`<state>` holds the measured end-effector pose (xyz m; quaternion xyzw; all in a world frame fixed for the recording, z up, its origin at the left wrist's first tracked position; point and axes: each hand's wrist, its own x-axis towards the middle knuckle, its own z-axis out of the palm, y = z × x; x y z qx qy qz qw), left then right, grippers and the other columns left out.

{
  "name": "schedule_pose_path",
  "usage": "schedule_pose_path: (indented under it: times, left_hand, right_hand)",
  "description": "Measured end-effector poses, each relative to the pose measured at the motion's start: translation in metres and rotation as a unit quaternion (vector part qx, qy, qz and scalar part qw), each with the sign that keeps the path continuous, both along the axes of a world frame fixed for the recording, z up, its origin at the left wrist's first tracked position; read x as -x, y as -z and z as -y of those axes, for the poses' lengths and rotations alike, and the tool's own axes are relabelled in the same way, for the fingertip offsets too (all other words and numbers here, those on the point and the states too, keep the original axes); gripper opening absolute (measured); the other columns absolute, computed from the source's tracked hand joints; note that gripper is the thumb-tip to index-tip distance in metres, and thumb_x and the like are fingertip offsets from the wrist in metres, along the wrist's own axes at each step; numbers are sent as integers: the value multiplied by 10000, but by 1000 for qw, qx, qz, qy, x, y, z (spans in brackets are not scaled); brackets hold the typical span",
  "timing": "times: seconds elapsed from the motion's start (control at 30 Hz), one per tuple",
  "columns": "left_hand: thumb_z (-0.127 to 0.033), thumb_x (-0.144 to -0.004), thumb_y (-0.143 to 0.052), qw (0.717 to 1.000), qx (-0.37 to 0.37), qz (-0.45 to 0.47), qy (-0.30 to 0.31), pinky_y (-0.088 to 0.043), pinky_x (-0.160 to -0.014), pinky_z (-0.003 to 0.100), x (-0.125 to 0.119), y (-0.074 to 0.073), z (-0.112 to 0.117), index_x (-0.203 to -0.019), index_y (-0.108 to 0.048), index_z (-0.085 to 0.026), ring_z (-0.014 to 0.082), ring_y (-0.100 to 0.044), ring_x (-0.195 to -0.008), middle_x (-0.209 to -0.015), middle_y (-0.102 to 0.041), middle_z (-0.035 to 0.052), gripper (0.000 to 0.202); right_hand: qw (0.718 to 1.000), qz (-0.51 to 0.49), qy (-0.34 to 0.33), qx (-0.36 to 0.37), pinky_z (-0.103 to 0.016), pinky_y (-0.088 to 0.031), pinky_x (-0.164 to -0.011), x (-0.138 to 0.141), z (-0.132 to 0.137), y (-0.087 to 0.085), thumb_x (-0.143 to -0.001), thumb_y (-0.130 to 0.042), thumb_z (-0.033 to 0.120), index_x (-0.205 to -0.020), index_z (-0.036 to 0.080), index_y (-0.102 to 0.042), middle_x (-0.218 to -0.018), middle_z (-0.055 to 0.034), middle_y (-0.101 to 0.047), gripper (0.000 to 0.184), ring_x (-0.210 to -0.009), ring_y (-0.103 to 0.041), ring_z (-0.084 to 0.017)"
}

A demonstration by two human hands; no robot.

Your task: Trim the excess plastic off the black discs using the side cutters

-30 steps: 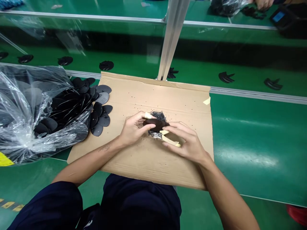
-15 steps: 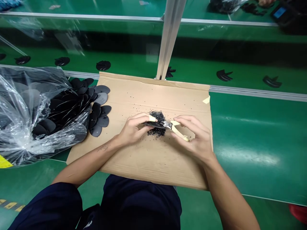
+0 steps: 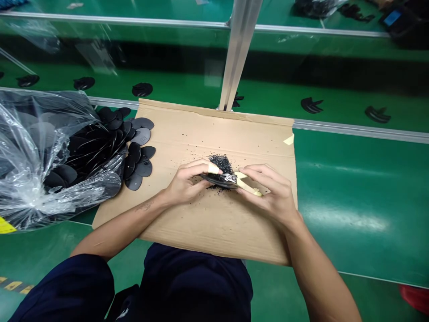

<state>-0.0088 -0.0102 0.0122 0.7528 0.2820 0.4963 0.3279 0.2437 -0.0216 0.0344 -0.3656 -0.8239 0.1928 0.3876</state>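
My left hand (image 3: 186, 182) pinches a flat black oval plastic piece (image 3: 216, 179), held nearly edge-on above a brown cardboard sheet (image 3: 201, 223); tape wraps one fingertip. My right hand (image 3: 271, 193) grips small cutters with cream handles (image 3: 246, 185), their metal jaws set against the right end of the piece. A small heap of black trimmings (image 3: 221, 163) lies on the cardboard just behind my fingers.
A clear plastic bag (image 3: 40, 156) full of black oval pieces spills onto the cardboard's left edge. Beyond a metal rail, a green conveyor belt (image 3: 335, 96) carries scattered black parts. An upright aluminium post (image 3: 236, 53) rises behind the cardboard. My dark-trousered knees are below.
The black piece has been turned from face-up to nearly edge-on. My right hand slid right, then brought the cutters' jaws back onto the piece's end.
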Motion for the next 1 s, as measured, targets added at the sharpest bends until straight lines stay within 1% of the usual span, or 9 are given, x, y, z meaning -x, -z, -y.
schedule_pose_path:
  times: [0.17,0.3,0.47,0.6,0.7,0.77,0.83,0.93,1.0]
  left_hand:
    - [-162,-956,-657,1000,2,7,6,-597,-862,300,-1,1,-1,-1081,-756,-177,160,-730,-952,-1006,-780,86,161]
    - [-177,-957,-663,1000,1,9,2,-610,-848,305,-2,2,-1,-1080,-765,-183,165,-739,-944,-993,-788,84,159]
    - [-208,-962,-668,1000,5,11,1,-620,-852,312,-3,4,0,-1089,-769,-192,169,-750,-955,-1012,-798,84,163]
    - [-213,-958,-673,1000,8,7,-3,-609,-837,305,-1,1,1,-1091,-762,-193,165,-739,-937,-998,-785,81,161]
    - [-201,-960,-659,1000,-15,-3,-15,-602,-831,308,0,-2,1,-1090,-751,-186,166,-726,-933,-983,-768,80,160]
    - [-178,-960,-646,999,-38,-14,-17,-601,-824,307,0,-3,2,-1108,-737,-183,164,-719,-937,-988,-760,79,174]
    - [-154,-958,-630,997,-61,-35,-15,-598,-809,302,0,-2,2,-1137,-720,-182,160,-713,-939,-1008,-753,79,202]
    - [-117,-956,-594,992,-87,-91,-22,-591,-806,306,0,2,2,-1157,-699,-182,158,-697,-943,-1033,-738,78,237]
    - [-96,-946,-574,986,-99,-130,-35,-584,-806,313,1,4,1,-1144,-694,-185,161,-684,-938,-1026,-729,73,248]
  right_hand:
    - [999,33,1,-37,-384,-604,-797,-3,-1,2,-915,-744,264,-1301,265,-666,-1137,-86,-762,394,-980,-721,-220]
    - [995,68,9,-70,-362,-599,-764,-6,-1,2,-923,-741,266,-1300,255,-661,-1120,-87,-773,385,-932,-722,-207]
    - [992,96,9,-76,-357,-606,-768,-4,3,-3,-936,-727,245,-1253,214,-690,-1071,-99,-788,321,-919,-736,-209]
    - [998,43,1,-50,-349,-612,-759,0,5,-4,-938,-719,237,-1224,204,-706,-1053,-88,-789,288,-919,-746,-204]
    - [999,8,19,-32,-350,-614,-749,1,4,-1,-931,-721,245,-1223,221,-713,-1077,-78,-787,293,-905,-745,-199]
    - [998,19,37,-37,-360,-610,-746,-1,2,1,-932,-713,256,-1226,226,-712,-1083,-79,-786,296,-897,-740,-203]
    - [996,53,45,-56,-368,-598,-747,-1,-1,3,-940,-690,261,-1218,224,-709,-1077,-83,-784,281,-895,-727,-208]
    - [989,109,37,-94,-388,-578,-761,-2,-4,4,-935,-677,267,-1204,210,-704,-1086,-100,-777,276,-911,-701,-230]
    - [986,124,37,-104,-402,-567,-772,-1,-5,5,-923,-687,265,-1217,205,-697,-1097,-110,-770,301,-924,-689,-243]
